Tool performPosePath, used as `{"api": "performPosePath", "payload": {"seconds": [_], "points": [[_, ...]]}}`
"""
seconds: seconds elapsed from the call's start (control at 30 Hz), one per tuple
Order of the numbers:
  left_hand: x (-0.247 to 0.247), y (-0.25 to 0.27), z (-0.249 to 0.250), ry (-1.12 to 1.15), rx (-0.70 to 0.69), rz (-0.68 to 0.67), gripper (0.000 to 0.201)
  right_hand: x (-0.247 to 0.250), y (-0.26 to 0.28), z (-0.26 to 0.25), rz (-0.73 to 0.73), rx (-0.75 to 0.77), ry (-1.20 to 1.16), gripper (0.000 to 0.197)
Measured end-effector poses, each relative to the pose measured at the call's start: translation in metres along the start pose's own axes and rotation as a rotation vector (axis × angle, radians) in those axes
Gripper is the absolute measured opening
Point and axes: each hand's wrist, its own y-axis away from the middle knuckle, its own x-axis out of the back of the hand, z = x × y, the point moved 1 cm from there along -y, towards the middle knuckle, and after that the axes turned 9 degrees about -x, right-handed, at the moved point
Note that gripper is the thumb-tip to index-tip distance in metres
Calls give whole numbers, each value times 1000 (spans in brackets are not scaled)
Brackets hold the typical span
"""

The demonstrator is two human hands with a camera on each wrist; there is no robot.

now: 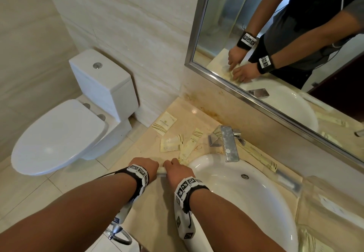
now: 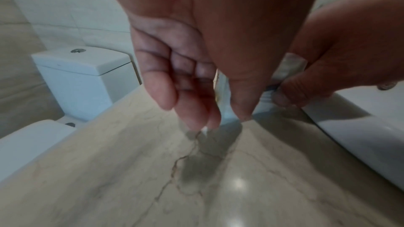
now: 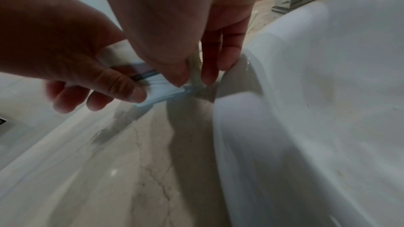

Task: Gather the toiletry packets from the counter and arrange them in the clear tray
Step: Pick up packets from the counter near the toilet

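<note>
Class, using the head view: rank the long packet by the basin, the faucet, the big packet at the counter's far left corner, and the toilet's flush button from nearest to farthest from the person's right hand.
1. Long packet, just beyond the right hand, beside the basin.
2. Faucet, ahead and to the right.
3. Big packet, far left corner of the counter.
4. Flush button, on the toilet tank, far left.

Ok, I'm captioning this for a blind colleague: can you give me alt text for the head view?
Both hands, left hand and right hand, grip a pale packet between them at the counter's front edge, beside a white sink. Three more packets lie farther back near the faucet; a toilet stands left.
</note>
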Motion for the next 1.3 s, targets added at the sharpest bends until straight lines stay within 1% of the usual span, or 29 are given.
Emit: {"api": "performPosePath", "payload": {"seconds": [0.13, 0.27, 0.37, 0.47, 0.57, 0.63, 0.7, 0.97, 1.1, 1.23, 1.3], "points": [[5, 3, -3, 96, 7, -39, 29, 6, 2, 6, 41, 5, -39, 33], [22, 5, 3, 135, -25, -75, 30, 15, 15, 23, 108, 5, -87, 28], [36, 5, 21, 141, -91, -64, 30, 23, 32, 42, 150, -8, -132, 26], [48, 6, 46, 163, -221, -40, 26, 28, 53, 69, 116, -58, -208, 26], [58, 8, 80, 208, -338, -31, 25, 26, 79, 98, 79, -109, -282, 27], [64, 8, 105, 243, -387, -72, 22, 19, 100, 118, 65, -160, -344, 28], [68, 6, 132, 245, -442, -108, 20, 8, 121, 139, 88, -223, -437, 29], [76, -3, 254, 242, -596, -149, 16, -41, 218, 223, 259, -501, -889, 35], [75, -6, 314, 385, -603, -100, 18, -56, 260, 263, 402, -609, -1147, 21], [71, -7, 366, 596, -629, -178, 18, -68, 294, 294, 528, -664, -1352, 18], [69, -4, 389, 690, -619, -184, 17, -73, 308, 308, 574, -687, -1449, 12]]}}
